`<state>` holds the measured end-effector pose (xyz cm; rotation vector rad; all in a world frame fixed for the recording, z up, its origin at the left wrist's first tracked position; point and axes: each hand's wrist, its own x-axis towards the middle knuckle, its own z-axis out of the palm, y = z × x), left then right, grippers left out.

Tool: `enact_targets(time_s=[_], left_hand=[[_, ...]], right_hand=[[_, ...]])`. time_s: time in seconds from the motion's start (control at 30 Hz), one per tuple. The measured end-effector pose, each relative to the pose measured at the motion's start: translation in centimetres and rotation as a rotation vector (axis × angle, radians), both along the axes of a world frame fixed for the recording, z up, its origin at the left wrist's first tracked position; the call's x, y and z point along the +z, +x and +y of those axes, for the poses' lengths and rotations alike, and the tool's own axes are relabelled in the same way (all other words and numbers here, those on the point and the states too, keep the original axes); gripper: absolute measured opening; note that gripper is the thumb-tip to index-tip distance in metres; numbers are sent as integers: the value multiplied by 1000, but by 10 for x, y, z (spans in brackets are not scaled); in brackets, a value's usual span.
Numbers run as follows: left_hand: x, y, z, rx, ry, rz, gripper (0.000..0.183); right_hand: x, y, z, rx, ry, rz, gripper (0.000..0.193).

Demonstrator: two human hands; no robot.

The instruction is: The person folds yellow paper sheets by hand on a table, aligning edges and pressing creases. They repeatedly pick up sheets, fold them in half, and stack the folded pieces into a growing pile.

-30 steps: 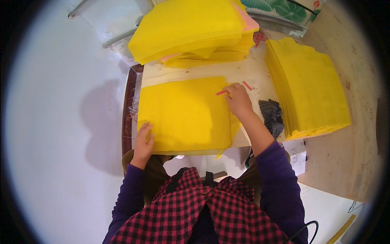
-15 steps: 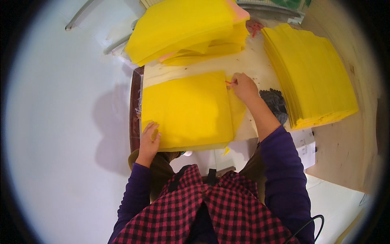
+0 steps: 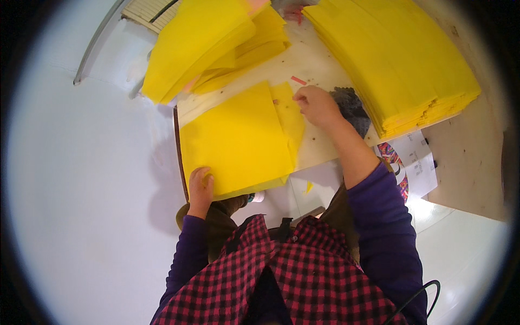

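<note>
A thin pile of yellow sheets (image 3: 233, 141) lies on the pale tabletop in front of me. My left hand (image 3: 200, 189) rests on its near left corner, fingers slightly bent and apart. Over the table, just right of the pile, my right hand (image 3: 319, 107) has its fingers drawn together in a pinch; what they hold, if anything, is hidden. A short red strip (image 3: 298, 80) lies on the tabletop beyond its fingertips. Another yellow piece (image 3: 290, 116) sticks out from beneath the pile's right edge, with a small reddish mark near its top.
A tall, fanned stack of yellow sheets (image 3: 200, 43) stands at the far left. Another thick yellow stack (image 3: 401, 65) fills the right side. Between it and my right hand lies a dark grey cloth (image 3: 351, 108). A white printed package (image 3: 414, 162) sits below the table's right edge.
My view has turned, tilting the table and stacks. The right hand has moved off the pile's right edge; the red strip at its fingers before now lies apart. The left hand stays at the corner.
</note>
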<state>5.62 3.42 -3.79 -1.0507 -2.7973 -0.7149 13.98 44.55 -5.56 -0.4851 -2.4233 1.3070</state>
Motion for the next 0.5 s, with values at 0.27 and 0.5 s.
enact_targets(time_s=[0.27,0.5], left_hand=[[1,-4,7,55,-66,81,16],[-2,-12,-9,34,-112,36,18]], right_hand=[[10,5,-58,391,146,7,13],[15,13,-90,546,383,-80,13]])
